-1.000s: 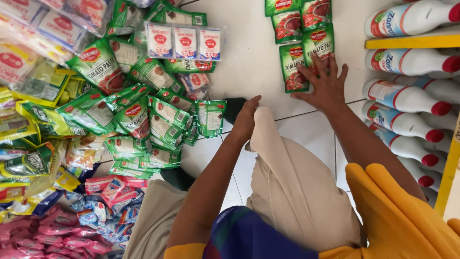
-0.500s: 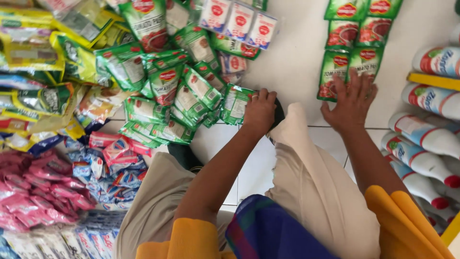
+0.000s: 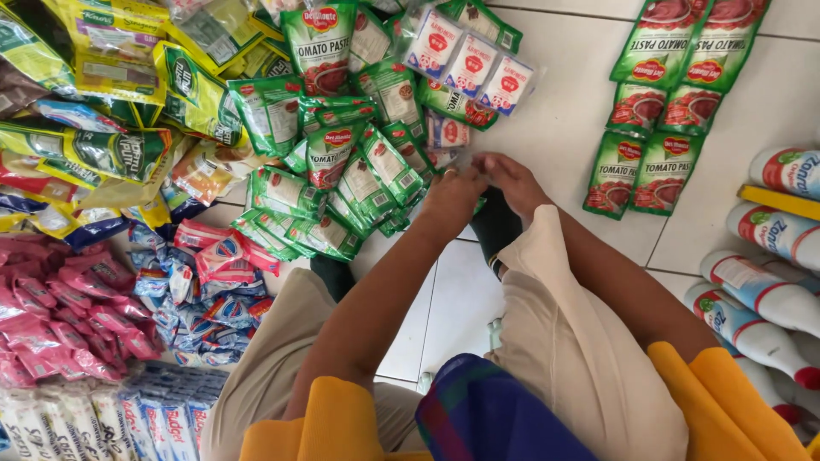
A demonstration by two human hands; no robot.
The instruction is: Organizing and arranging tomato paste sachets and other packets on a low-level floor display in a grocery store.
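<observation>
My left hand and my right hand meet on the white tiled floor, just past my knees. They sit at the right edge of a heap of green tomato-paste pouches. My left hand's fingers curl over a green pouch, of which only a sliver shows beneath the hands. The right hand's fingers reach across and touch the left hand; what they grip is hidden. To the right, more green pouches lie flat in a neat column on the tiles.
A clear pack of white-and-red sachets lies beyond the heap. Yellow-green packets, pink sachets and blue-red sachets crowd the left. White bottles with red caps lie by a yellow shelf edge at right.
My right hand left the laid-out green pouches on the right and moved left to join my left hand at the heap's edge. The view shifted left and closer.
</observation>
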